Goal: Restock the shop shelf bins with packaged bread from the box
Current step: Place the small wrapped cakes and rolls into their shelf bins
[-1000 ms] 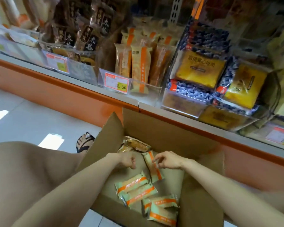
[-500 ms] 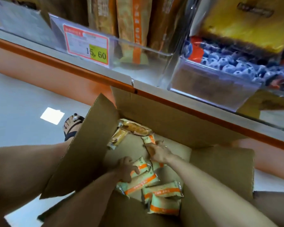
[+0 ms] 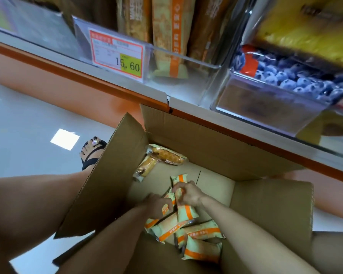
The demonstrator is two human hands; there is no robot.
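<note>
At the far left the pale floor (image 3: 18, 125) is catching a square of light. A foot (image 3: 91, 153) in a black sandal is standing on it, just beside the box's left flap. Above, on the front of the shelf (image 3: 206, 113), a red-bordered tag (image 3: 117, 58) is showing 15.60.

The box (image 3: 107, 184) is sitting open on the floor against the shelf, its flaps standing up. In its far left corner two waffle packs (image 3: 166, 157) are lying, one leaning on the other, apart from the rest.

I am reaching into the middle of the box with both hands, which are working close together, nearly touching. My left hand (image 3: 156, 204) is curling its fingers over a pack (image 3: 167, 207) with an orange stripe at the far edge of the pile. My right hand (image 3: 188, 194), just to the right, is pinching a second pack (image 3: 187, 212) near its far end. I cannot tell whether that one is lifting clear.

The pile (image 3: 200, 232) of pale green, orange-striped packs is overlapping across the near right part of the box.

Up on the shelf, right of the tag, a clear bin (image 3: 196, 64) is holding tall packs (image 3: 170, 36) with the same orange stripe, standing upright. Further right another bin (image 3: 265, 107) is carrying blueberry packs (image 3: 285, 80), with a yellow pack (image 3: 305, 32) lying on top.
</note>
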